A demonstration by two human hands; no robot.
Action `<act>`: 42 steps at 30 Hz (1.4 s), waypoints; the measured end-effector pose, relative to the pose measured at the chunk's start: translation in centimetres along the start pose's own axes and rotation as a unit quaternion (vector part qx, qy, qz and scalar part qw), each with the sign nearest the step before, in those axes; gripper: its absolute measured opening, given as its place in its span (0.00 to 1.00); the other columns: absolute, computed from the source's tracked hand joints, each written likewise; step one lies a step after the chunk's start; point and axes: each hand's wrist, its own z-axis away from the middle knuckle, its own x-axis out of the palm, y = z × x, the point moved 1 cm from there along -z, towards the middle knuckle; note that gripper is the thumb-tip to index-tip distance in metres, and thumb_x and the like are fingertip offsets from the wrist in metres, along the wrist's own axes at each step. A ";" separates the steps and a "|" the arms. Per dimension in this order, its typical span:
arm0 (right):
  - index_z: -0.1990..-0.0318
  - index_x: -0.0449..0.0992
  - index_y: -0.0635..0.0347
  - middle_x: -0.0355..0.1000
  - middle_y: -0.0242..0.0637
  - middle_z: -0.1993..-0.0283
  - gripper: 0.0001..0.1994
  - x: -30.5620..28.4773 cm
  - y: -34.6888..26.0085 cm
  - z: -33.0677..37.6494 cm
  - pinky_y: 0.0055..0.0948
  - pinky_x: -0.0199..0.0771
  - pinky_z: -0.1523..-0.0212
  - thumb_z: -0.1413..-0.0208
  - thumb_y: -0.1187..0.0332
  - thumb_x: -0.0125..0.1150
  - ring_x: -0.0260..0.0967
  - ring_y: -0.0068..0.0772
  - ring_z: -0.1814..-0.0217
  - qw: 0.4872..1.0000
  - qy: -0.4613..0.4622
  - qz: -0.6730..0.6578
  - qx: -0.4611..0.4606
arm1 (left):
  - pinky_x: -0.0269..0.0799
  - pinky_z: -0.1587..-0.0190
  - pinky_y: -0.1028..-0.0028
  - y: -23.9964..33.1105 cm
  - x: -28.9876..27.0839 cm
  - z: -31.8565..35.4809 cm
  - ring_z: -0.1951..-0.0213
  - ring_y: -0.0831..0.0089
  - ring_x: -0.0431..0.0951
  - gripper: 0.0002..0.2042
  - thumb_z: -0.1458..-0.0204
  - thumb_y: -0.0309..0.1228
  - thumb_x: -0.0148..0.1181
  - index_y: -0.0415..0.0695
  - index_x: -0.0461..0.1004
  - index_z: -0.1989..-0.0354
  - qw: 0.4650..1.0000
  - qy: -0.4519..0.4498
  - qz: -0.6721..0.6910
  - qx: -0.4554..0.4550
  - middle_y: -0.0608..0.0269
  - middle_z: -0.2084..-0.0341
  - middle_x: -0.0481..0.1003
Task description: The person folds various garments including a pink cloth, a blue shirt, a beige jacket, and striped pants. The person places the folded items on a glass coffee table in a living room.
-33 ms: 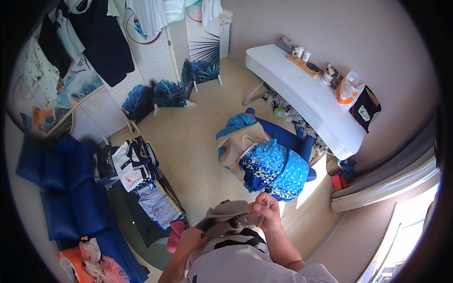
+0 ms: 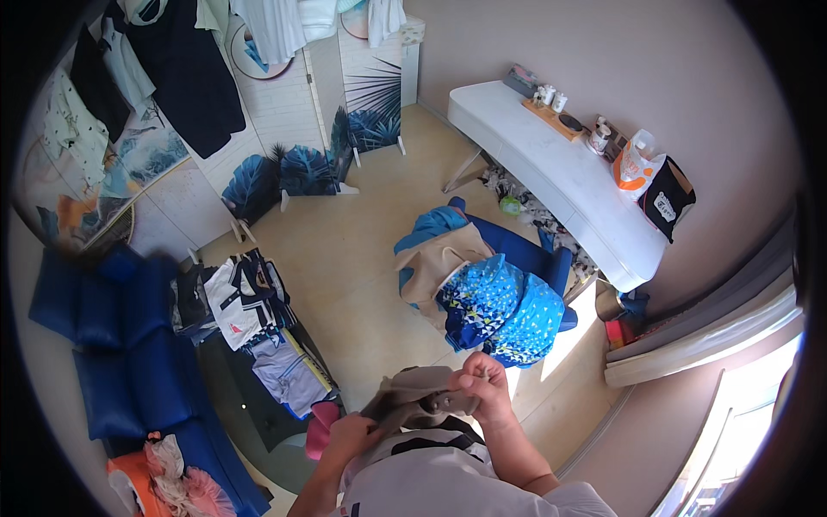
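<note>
Both hands (image 2: 353, 432) (image 2: 485, 387) hold taupe cloth (image 2: 419, 382) between them.

The left hand (image 2: 349, 433) sits low, its fingers curled inward and partly hidden, the left forearm (image 2: 320, 478) slanting up toward the right. The right hand (image 2: 484, 388) is higher, thumb and fingers pinched, its bare right forearm (image 2: 521, 452) angling up leftward.

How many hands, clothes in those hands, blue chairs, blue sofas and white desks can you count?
Hands: 2 (left hand, right hand)
Grey-brown garment in the hands: 1
Blue chair: 1
Blue sofa: 1
White desk: 1
Total: 6
</note>
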 end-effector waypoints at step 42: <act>0.57 0.72 0.62 0.71 0.32 0.69 0.14 -4.1 11.2 -0.8 0.24 0.66 0.65 0.55 0.74 0.57 0.67 0.24 0.67 0.933 -0.185 0.302 0.060 | 0.69 0.66 0.70 0.7 0.4 -0.9 0.69 0.62 0.74 0.08 0.54 0.28 0.58 0.44 0.77 0.65 0.958 0.075 0.216 0.173 0.55 0.72 0.72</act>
